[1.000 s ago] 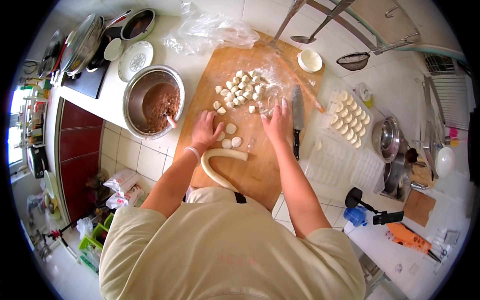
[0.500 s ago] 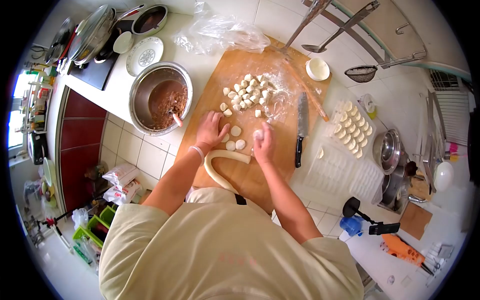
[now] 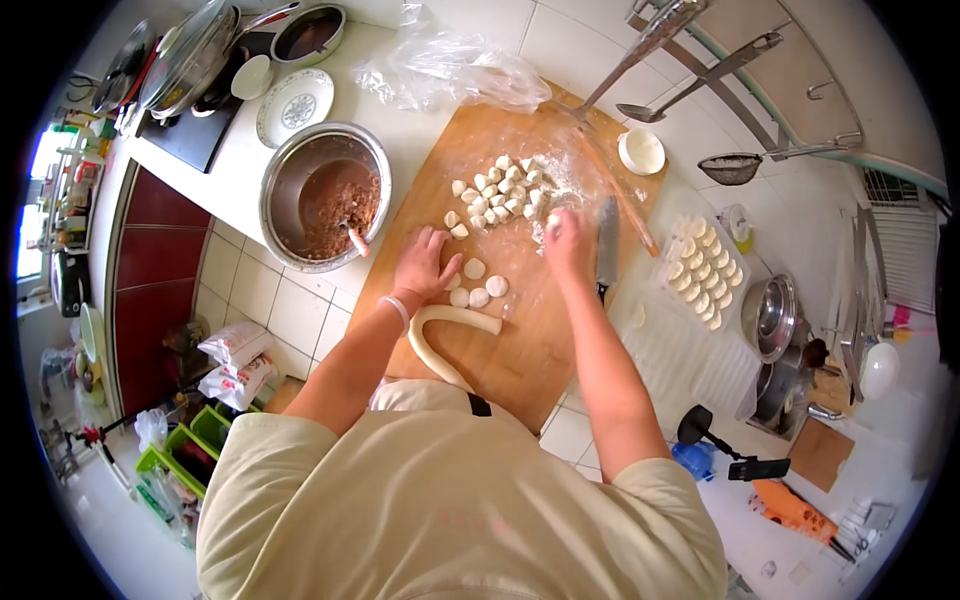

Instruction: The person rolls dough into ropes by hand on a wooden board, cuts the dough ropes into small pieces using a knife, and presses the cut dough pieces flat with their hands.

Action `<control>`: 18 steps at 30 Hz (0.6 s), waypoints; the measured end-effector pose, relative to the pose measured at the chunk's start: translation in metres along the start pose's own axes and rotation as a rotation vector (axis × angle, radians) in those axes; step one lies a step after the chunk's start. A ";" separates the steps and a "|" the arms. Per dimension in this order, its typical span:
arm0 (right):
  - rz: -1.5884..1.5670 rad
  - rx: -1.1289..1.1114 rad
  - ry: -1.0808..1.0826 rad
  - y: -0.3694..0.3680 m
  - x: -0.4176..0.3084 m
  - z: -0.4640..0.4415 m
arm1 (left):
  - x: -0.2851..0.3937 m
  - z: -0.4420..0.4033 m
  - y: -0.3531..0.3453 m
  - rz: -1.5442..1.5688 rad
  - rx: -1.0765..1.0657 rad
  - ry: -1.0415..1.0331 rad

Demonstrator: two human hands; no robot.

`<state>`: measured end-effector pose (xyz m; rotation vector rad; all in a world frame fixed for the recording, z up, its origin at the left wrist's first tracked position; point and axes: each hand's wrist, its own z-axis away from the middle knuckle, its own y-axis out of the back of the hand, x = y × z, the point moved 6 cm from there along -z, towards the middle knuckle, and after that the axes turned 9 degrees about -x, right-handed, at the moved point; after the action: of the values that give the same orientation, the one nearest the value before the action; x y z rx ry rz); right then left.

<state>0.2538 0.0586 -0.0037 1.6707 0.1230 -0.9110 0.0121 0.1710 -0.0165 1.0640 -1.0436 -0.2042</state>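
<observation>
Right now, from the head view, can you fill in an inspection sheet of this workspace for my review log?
Surface: wooden board, floured toward its far right.
Job's things: cut dough pieces heaped mid-board; pale rounds near the left hand; curved dough rope on the near side.
Clutter: knife and wooden stick at the right; plastic bag at the far edge.
Hands: left is palm down on the board; right hand has fingers curled at the flour, its grip unclear.
Cables: nothing seen around the board.
Surroundings: metal bowl of brown mixture to the left; crescent dumplings in rows to the right.
</observation>
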 end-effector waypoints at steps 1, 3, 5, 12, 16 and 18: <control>0.055 0.030 -0.039 0.009 0.011 -0.014 | 0.000 0.001 0.000 0.004 -0.006 0.006; 0.107 0.070 -0.079 0.017 0.028 -0.038 | 0.000 -0.001 0.001 0.002 -0.011 0.003; 0.159 0.020 0.062 0.007 0.033 -0.053 | 0.001 0.000 0.000 -0.033 0.010 -0.023; 0.280 -0.221 0.024 -0.005 0.008 -0.005 | -0.001 0.000 -0.003 0.006 0.012 -0.043; -0.288 -0.078 -0.252 -0.014 0.045 0.059 | -0.002 0.000 -0.004 0.008 -0.010 -0.015; -0.263 0.028 -0.233 -0.013 0.056 0.077 | -0.002 -0.001 -0.006 0.015 -0.026 -0.019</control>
<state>0.2472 -0.0246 -0.0506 1.5847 0.1749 -1.3039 0.0143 0.1693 -0.0227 1.0326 -1.0628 -0.2155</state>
